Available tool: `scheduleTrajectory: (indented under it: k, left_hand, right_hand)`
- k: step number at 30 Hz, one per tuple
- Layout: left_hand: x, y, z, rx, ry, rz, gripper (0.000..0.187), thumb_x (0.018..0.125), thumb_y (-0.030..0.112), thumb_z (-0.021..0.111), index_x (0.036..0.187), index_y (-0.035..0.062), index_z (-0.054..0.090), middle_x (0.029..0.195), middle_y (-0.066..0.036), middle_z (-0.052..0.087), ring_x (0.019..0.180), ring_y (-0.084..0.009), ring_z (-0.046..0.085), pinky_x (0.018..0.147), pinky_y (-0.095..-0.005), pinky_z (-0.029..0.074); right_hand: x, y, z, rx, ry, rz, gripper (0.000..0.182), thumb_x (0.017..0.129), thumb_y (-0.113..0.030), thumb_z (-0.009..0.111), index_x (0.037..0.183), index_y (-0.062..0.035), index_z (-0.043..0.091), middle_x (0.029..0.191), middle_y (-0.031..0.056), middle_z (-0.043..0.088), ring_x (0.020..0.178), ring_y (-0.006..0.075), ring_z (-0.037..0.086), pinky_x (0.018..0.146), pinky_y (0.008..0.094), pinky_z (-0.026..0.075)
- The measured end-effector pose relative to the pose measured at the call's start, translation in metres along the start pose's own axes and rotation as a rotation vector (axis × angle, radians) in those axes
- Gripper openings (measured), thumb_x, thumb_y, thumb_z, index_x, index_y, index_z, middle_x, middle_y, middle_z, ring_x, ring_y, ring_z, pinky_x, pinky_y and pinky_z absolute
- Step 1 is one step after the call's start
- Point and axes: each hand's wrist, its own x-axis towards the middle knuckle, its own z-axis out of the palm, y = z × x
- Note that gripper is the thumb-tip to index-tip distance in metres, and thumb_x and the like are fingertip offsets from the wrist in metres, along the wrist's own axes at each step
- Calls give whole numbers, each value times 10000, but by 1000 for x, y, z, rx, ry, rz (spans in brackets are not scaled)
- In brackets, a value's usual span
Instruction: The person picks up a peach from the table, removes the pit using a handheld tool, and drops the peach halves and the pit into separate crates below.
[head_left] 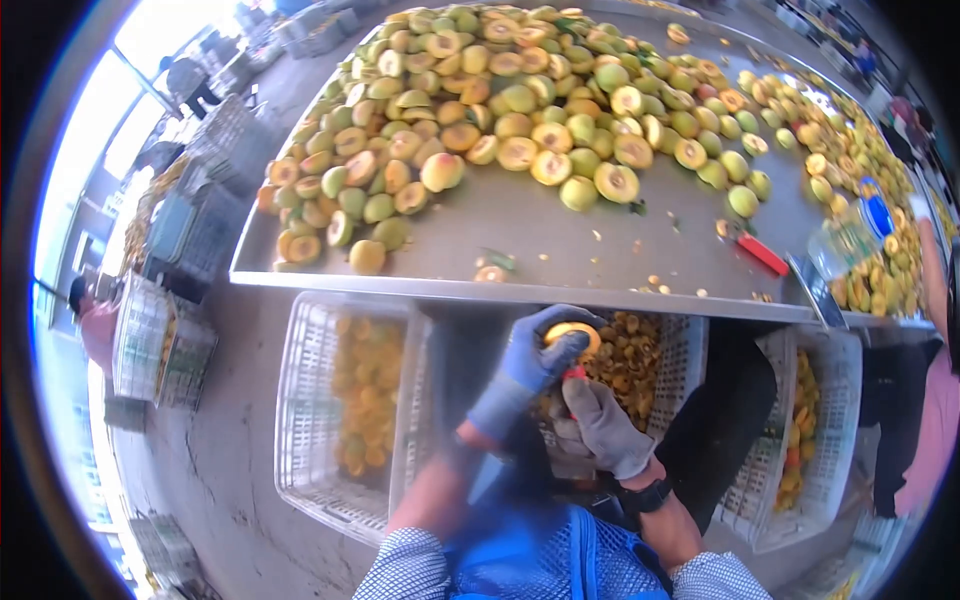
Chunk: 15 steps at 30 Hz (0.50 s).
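My left hand point(525, 360), in a blue-grey glove, is closed around a yellow peach half point(580, 332) just below the table's front edge. My right hand point(610, 425), in a pale grey glove, grips a small red-handled tool point(574, 372) and holds it against the underside of the fruit. The tool's working end is hidden, so its exact kind does not show. Beneath both hands stands a white crate point(688, 345) holding many cut fruit pieces. On the metal table point(500, 225) lies a large heap of halved peaches point(515, 125).
A white crate point(310, 470) with yellow fruit stands at the left, another crate point(835, 400) at the right. On the table's right are a red-handled knife point(763, 255), a phone point(818, 292) and a blue-capped bottle point(845, 245). A person in pink point(932, 430) is at far right.
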Motion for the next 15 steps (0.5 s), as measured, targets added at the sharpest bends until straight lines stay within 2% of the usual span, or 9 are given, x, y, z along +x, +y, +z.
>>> scheduleTrajectory:
  k: [2,4,6,7,8,10,11,13,15]
  left_hand:
    - [7,2,-3,21,-106,-26,332,874,265,603,1035,-21,649,936,-67,669,861,-124,616,779,-274,512]
    - [12,3,-3,40,-155,-63,376,895,325,586,1025,-22,649,931,-66,668,872,-124,613,790,-281,508]
    - [16,-4,-4,-53,-205,-65,359,903,333,645,1024,-4,655,960,-63,677,889,-109,582,815,-280,487]
    - [16,-5,-1,-51,-203,-31,491,909,453,605,1031,-22,638,951,-81,676,868,-128,605,808,-272,490]
    - [15,-11,1,-51,-207,-36,491,909,453,605,1031,-22,638,951,-81,676,868,-128,605,808,-272,490]
    - [13,-27,4,-388,-245,-48,592,922,539,528,1027,-35,626,938,-102,673,835,-150,631,791,-269,497]
    - [10,-24,7,-315,-202,-73,702,926,634,416,1016,-31,626,907,-101,672,800,-158,641,739,-261,498]
    - [7,-28,12,-332,-184,-98,731,924,657,382,1022,-25,625,890,-96,673,793,-152,637,720,-259,495]
    - [3,-24,17,-291,-159,-153,811,912,714,285,1035,-14,619,832,-79,667,776,-141,626,697,-251,483]
  right_hand:
    - [-3,-7,2,176,-32,164,441,980,-509,434,865,-91,513,516,-62,323,389,63,282,376,245,217]
    - [-3,-3,0,220,-11,180,453,975,-523,432,867,-90,506,515,-64,316,386,63,277,373,246,215]
    - [-2,2,-3,385,-135,156,464,965,-550,429,858,-103,500,510,-62,317,380,67,279,369,248,215]
    - [-2,0,-1,391,-130,153,464,965,-550,429,858,-103,500,510,-62,317,380,67,279,369,248,215]
    - [-3,-3,1,462,-180,201,465,960,-559,429,854,-111,496,509,-62,315,382,71,280,374,245,220]
    - [-2,2,-3,535,-224,252,467,956,-569,429,849,-119,493,508,-61,314,384,75,280,378,242,224]
    - [1,14,-10,633,-230,285,454,958,-559,432,842,-124,490,508,-64,311,388,76,279,387,242,227]
    - [-3,23,-16,733,-235,316,441,960,-549,435,836,-130,487,508,-66,309,391,78,277,397,242,229]
    - [-10,19,-17,1022,-352,348,156,925,-236,592,788,-167,564,608,-68,447,534,60,446,451,191,324]
